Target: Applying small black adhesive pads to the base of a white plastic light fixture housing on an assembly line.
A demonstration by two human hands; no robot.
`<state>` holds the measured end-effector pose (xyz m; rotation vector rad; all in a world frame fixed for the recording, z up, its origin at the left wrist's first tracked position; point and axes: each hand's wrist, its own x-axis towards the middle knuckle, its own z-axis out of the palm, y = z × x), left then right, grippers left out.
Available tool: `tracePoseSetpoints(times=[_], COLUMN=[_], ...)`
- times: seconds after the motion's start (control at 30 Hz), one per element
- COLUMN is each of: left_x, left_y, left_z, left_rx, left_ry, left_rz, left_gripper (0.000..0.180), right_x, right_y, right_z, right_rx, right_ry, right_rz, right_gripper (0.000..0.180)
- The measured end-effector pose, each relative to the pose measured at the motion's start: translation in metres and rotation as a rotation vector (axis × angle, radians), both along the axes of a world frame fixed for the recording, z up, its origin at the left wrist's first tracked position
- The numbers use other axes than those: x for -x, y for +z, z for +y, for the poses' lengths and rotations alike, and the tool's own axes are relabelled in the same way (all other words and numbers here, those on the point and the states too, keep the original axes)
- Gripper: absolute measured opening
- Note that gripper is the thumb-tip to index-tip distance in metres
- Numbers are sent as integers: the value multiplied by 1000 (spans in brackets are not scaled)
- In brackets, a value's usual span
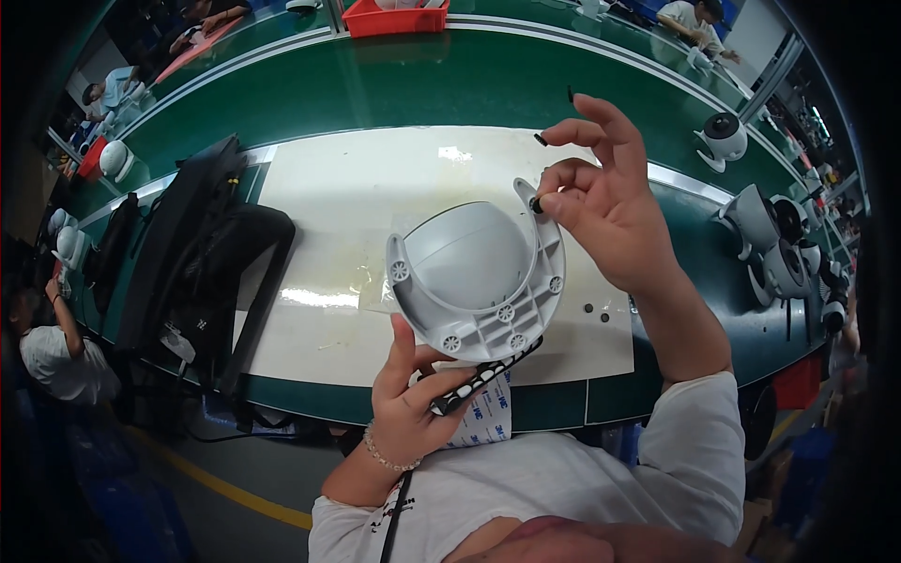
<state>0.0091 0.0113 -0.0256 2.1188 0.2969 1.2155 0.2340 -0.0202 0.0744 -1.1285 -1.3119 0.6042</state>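
Observation:
A light grey plastic housing [474, 258] with a smooth dome and a ribbed, curved base is held over the work mat, its underside ribs and round sockets showing. My left hand [413, 399] grips its near edge. A black strip with white oval gaps [486, 377] and a white liner sheet with blue print [483, 418] are also at the left fingers. My right hand [605, 202] pinches a small black round pad [536, 204] against the housing's upper right tip. Small black bits [541, 139] cling to its raised fingertips.
Two small dark round pieces [596, 312] lie on the cream mat [338, 178]. A black bag [211, 253] lies at left. Several white-and-black devices [774, 244] stand at right, another [721, 141] farther back. A red bin [394, 19] sits beyond the green bench; other people work around.

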Motion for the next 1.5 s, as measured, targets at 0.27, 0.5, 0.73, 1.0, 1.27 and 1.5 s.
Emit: tracePoseSetpoints(times=[0.27,0.5,0.73,1.0,1.27,1.5], left_x=[2,-2,-6,-10,-13,-12], left_y=[2,0,3,4,4,4], left_z=[0,2,-1,-3,-6,-7], left_rx=[16,-48,-7,-40,-6,-10], left_ry=[3,51,68,139,177,190], left_rz=[86,27,15,0,-33,-11], left_gripper=[27,26,23,21,18,20], right_x=[3,-10,11,18,10,8], right_y=[-12,-15,-19,-23,-42,-40], right_z=[-11,-44,-53,-57,-66,-70], right_rx=[-291,-209,273,260,57,-116], right_ry=[-175,-213,-17,-116,-202,-193], right_rz=[-690,-535,34,-34,-450,-773], right_gripper=[54,59,51,50,50,42])
